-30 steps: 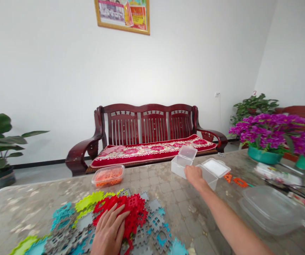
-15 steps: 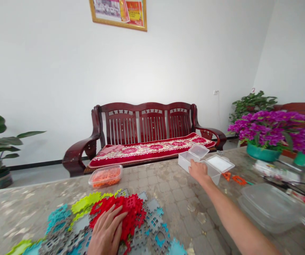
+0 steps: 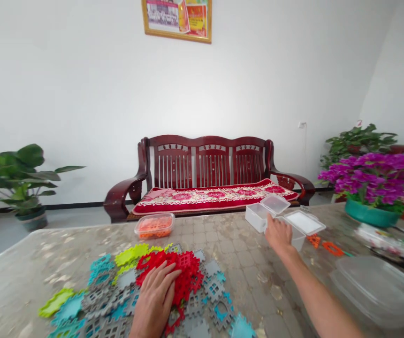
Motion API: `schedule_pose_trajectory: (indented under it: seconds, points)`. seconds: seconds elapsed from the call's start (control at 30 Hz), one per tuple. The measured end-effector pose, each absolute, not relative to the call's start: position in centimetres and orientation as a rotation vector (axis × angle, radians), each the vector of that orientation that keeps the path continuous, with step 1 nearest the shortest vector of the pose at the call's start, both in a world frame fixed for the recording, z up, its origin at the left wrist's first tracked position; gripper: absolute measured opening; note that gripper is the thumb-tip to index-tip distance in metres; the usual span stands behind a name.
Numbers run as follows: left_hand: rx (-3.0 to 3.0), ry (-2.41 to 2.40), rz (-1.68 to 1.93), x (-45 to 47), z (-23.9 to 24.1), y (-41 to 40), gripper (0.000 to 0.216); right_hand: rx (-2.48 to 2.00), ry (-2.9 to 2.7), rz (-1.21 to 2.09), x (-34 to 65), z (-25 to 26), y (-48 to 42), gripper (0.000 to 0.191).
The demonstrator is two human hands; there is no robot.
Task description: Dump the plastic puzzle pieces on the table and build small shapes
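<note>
My left hand [image 3: 156,293] lies flat, fingers stretched, over a heap of red plastic building pieces [image 3: 187,274] with notched edges. Around the heap spread grey pieces [image 3: 105,298], turquoise pieces [image 3: 70,307] and lime-green pieces [image 3: 131,255]. Further off, my right hand [image 3: 279,234] is at a small clear plastic box [image 3: 255,219] with its lid up, its fingers bent over the wall. A second clear box [image 3: 297,239] with an open lid [image 3: 306,222] sits just right of that hand. The fingertips are partly hidden.
A clear tub [image 3: 155,225] of orange pieces stands near the far edge. To the right lie loose orange pieces [image 3: 332,249], a large clear lidded container [image 3: 377,286] and a teal pot [image 3: 372,213] of purple flowers. A wooden bench [image 3: 209,164] stands beyond the table.
The view has swung left, so everything sits further right in it. My left hand remains on the red pieces, and my right hand remains at the clear boxes.
</note>
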State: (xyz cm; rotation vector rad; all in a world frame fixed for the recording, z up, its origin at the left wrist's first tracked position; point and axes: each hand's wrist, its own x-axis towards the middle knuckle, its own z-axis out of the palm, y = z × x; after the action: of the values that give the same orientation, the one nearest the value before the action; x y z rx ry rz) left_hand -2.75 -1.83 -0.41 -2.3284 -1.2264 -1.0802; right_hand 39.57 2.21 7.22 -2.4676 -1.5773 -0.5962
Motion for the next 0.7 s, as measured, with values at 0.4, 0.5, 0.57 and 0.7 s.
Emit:
schedule_pose_trajectory:
  seconds: [0.4,0.5,0.57,0.7]
  points:
    - [-2.25,-1.917,-1.401,-5.7,6.3,1.8,0.041,-1.69,-1.915,0.186,29.1,-2.6,2.1,0.053]
    - [-2.452,-1.866,-1.3,-7.0,8.1,2.8,0.044,-1.637,-1.999,0.335,27.2,-3.1,2.1,0.057]
    - [-2.666,-1.745,-1.098,-6.6,8.2,2.5,0.047,-1.613,-2.066,0.356,26.5,-2.9,1.8,0.059]
    - [-2.925,-1.66,-0.54,-3.7,6.7,0.9,0.078,-1.581,-2.119,0.352,26.3,-2.4,1.3,0.054]
